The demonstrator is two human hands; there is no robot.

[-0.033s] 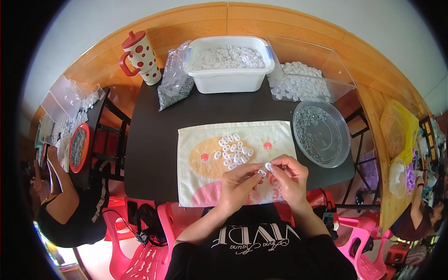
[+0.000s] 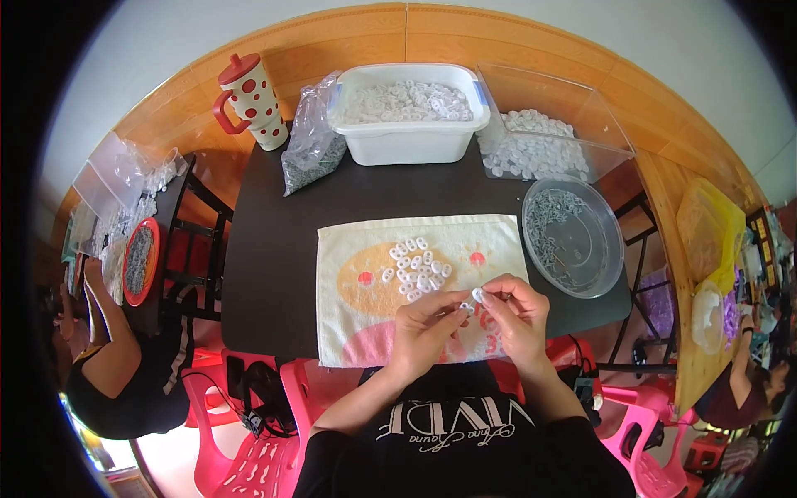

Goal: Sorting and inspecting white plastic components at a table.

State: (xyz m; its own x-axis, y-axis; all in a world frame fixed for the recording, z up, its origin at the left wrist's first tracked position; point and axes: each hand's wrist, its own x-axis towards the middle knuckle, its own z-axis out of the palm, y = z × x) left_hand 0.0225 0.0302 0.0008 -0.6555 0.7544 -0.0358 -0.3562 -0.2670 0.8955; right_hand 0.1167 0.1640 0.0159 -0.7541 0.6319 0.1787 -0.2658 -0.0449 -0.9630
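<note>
Over the near part of a pale printed towel (image 2: pixel 336 249), both hands meet with fingertips almost touching. My right hand (image 2: pixel 520 322) pinches a small white oval plastic piece (image 2: pixel 477 295) between thumb and forefinger. Just beside it, my left hand (image 2: pixel 425 332) grips a small whitish plastic part (image 2: pixel 466 308); its exact shape is partly covered by the fingers. Beyond the fingertips lies a loose cluster of white oval pieces (image 2: pixel 422 267), each with two small holes or dimples, spread on the towel.
A clear round tub (image 2: pixel 594 249) of small grey metal parts stands right of the towel. Along the back are a dotted tumbler (image 2: pixel 256 108), a plastic bag (image 2: pixel 311 158), a white bin (image 2: pixel 407 148) and a clear box (image 2: pixel 581 158) of white pieces. Other people sit at both sides.
</note>
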